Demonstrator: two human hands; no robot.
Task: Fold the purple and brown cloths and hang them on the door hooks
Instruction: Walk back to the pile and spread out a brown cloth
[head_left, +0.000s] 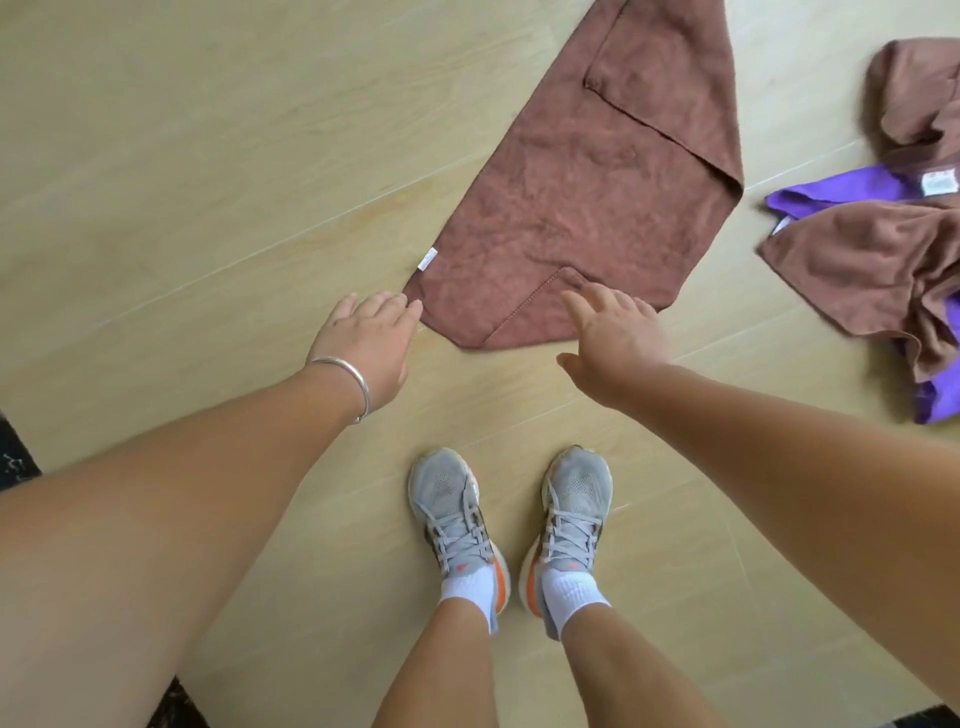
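Reaching: a person stands on a pale wood-plank floor (208, 156) and stretches both bare arms down toward a flat rust-brown towelling cloth (582, 197) spread just ahead of their feet.
Step in hand: folding this brown cloth, by my reading; two of its corners are already turned in, none of it lifted.
Left hand (363, 338): fingers straight and relaxed, tips at the cloth's near left corner, holding nothing (a thin silver bangle (348, 384) sits on the wrist).
Right hand (613, 338): fingers spread and open above the near edge, gripping nothing.
Next move: likely pinching the near corners and carrying them over evenly.
Waiting: a loose heap of more brown and bright purple cloths (883, 249) lies at the right, well apart, unfolded.
Nearby: grey lace-up trainers (509, 509) stand close to the cloth's near tip.
Door hooks: not in view.
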